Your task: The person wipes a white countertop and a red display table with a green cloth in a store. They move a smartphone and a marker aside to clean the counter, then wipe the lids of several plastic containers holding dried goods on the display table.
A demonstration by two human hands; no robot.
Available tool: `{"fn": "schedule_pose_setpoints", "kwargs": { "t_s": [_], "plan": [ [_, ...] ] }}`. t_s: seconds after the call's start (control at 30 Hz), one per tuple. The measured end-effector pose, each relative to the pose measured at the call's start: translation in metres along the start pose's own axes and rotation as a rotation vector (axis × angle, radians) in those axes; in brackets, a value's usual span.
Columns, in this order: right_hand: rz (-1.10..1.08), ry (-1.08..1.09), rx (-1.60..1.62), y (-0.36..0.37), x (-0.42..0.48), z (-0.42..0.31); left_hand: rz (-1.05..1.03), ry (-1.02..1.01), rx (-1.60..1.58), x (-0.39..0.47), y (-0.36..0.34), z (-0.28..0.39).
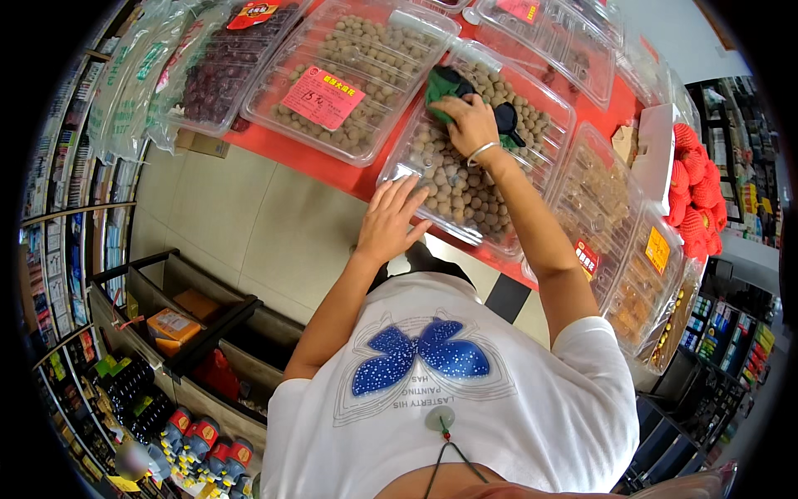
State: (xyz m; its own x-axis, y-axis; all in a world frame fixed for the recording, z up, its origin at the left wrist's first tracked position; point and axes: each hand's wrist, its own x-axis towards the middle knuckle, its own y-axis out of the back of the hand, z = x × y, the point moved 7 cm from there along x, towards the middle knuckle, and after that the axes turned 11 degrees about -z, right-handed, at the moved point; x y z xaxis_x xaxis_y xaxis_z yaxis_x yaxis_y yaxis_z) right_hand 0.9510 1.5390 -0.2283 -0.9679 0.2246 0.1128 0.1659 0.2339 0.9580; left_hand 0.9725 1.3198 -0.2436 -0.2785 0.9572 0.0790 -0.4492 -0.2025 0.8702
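Before me a clear plastic lidded tray [477,193] of round brown nuts or fruits, perhaps longans, lies on a red-covered table [349,178]. My right hand [472,125] presses a bunched dark green and black cloth [444,90] on the lid's upper left part. Part of the cloth is hidden under the fingers. A small black scoop-like piece [508,120] shows just right of that hand. My left hand [391,218] rests with fingers spread on the near left corner of the same tray and holds nothing.
A similar tray with a pink price card [324,96] lies to the left, beyond it a tray of dark red fruits [215,81]. Packed snack trays [592,187] and red net-wrapped fruit [695,187] stand at right. Grey bins [206,324] stand on the floor at lower left.
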Motion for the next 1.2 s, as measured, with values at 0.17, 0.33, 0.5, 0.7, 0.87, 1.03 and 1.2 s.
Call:
{"fn": "schedule_pose_setpoints", "kwargs": {
  "t_s": [0.17,0.33,0.5,0.7,0.87,1.03,1.2],
  "plan": [
    [-0.414,0.182,0.462,-0.006,-0.057,-0.042,-0.06,0.009,0.028,-0.002,-0.006,-0.005],
    [-0.336,-0.205,1.176,0.028,-0.079,0.004,0.009,-0.03,0.0,-0.002,0.0,-0.001],
    [0.224,-0.113,0.108,0.088,-0.058,-0.001,0.028,-0.047,0.001,-0.009,0.015,0.005],
    [-0.009,-0.119,-0.171,0.008,-0.047,-0.034,0.039,-0.019,0.069,-0.024,0.005,0.006],
    [-0.029,0.115,0.231,-0.005,-0.07,-0.073,0.06,-0.029,0.086,-0.024,0.003,0.002],
    [-0.211,0.015,0.242,0.011,-0.113,-0.061,0.032,-0.028,0.047,-0.027,0.003,-0.001],
    [0.022,-0.026,0.171,-0.001,-0.076,-0.053,0.021,-0.047,0.022,-0.024,0.004,0.002]
  ]
}}
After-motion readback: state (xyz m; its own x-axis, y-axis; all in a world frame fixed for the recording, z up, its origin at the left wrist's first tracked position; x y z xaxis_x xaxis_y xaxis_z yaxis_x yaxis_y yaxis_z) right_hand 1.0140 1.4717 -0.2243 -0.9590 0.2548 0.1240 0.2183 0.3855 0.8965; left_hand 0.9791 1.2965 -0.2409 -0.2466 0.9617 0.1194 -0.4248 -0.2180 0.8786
